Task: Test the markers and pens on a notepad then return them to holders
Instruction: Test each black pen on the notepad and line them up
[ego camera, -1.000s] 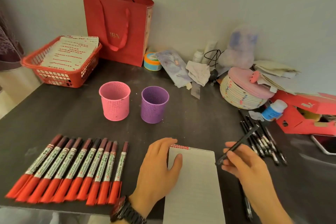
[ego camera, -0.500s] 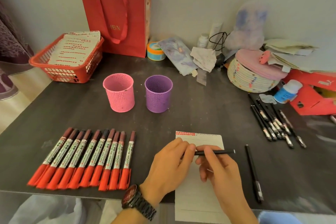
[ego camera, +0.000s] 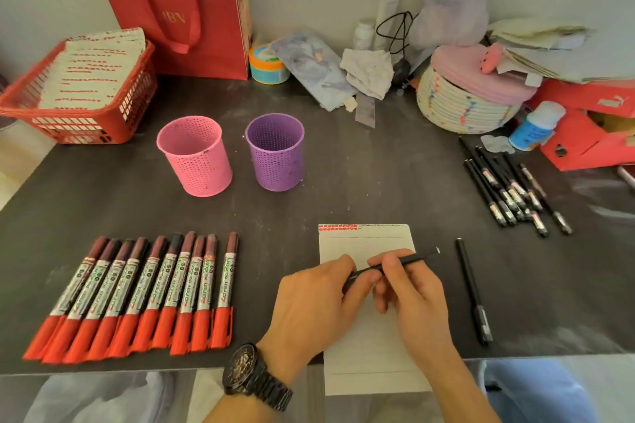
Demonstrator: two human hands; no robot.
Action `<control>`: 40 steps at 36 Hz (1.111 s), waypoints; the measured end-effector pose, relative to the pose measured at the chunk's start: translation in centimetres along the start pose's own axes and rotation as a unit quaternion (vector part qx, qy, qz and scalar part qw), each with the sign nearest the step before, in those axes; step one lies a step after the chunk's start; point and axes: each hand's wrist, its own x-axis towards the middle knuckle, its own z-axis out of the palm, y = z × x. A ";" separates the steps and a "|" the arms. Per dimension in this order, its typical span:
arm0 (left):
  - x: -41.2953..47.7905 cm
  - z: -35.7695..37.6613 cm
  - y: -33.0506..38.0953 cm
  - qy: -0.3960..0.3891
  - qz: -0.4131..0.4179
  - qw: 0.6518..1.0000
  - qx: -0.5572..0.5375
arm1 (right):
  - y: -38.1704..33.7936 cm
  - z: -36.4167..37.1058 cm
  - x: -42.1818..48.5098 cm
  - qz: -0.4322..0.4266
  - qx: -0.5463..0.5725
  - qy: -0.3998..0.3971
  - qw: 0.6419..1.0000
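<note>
Two hands together, left hand [ego camera: 314, 306] and right hand [ego camera: 414, 292] pinching one black pen [ego camera: 414, 259] over notepad [ego camera: 364, 240]; tip hidden. Ten markers [ego camera: 147, 285], pink holder [ego camera: 196, 161], purple holder [ego camera: 276, 156].

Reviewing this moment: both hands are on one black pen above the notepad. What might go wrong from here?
1. The notepad overhangs the near edge of the table, and whether either hand pins it is unclear; writing pressure may slide or tip it off.
2. The left hand and right hand both grip the black pen; if a cap releases suddenly, a jerk might knock the loose pen lying to the right, near that edge.
</note>
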 end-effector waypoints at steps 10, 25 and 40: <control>0.4 0.0 0.0 -0.002 -0.051 0.999 -0.003 | -0.1 0.0 -0.1 -0.023 0.010 0.031 0.999; 0.2 0.5 -1.5 -0.071 -0.075 0.994 -0.046 | -3.9 -1.0 3.4 0.018 0.086 0.089 0.992; -0.1 0.6 -1.0 -0.036 -0.073 0.997 0.006 | -0.9 -0.3 6.6 -0.026 -0.126 0.077 0.989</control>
